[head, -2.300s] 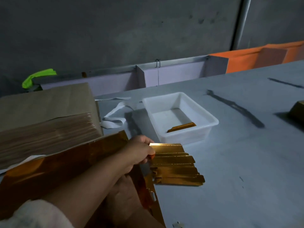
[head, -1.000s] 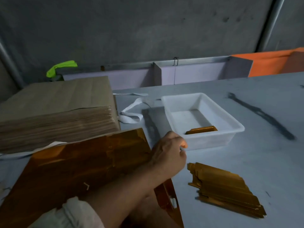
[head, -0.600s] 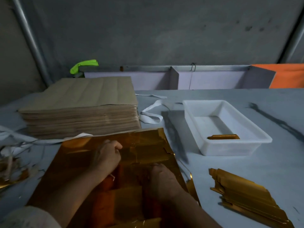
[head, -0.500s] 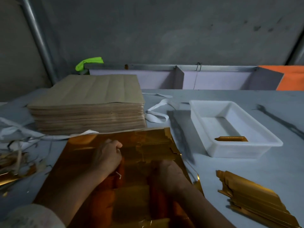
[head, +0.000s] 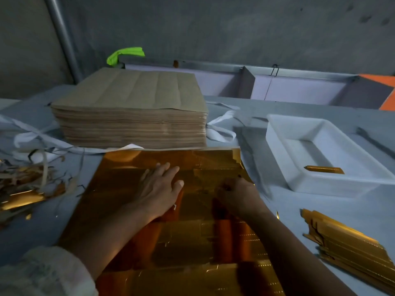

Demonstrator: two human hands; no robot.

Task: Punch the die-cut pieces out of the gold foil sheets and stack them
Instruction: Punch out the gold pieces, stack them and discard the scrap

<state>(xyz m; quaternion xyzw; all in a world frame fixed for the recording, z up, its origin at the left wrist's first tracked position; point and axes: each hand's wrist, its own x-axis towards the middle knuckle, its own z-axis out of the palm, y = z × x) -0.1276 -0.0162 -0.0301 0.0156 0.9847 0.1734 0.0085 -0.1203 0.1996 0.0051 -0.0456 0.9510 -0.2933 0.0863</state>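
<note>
The gold foil sheet [head: 192,236] lies flat at the near edge of the desk [head: 288,204], its far edge touching the tall pile of brown sheets [head: 136,116]. A couple of seconds ago the left hand [head: 159,189] was out to the right, laying punched pieces on the stack of gold pieces [head: 350,248]. It has since come back, and from a loose fist half a second ago it has spread flat. Its grip is fully open and holds nothing; palm and straight fingers press the middle of the sheet. That looks like one batch delivered and the sheet pinned down for the next piece.

The right hand [head: 237,195] sits near the sheet's right edge, back uppermost, fingers curled down onto the cut lines. Whether its grip has hold of a piece cannot be told, as the fingertips are hidden.

Toward the far right edge a white tray [head: 277,133] holds a single gold strip [head: 323,169]. Foil scraps [head: 25,184] lie at the left edge
</note>
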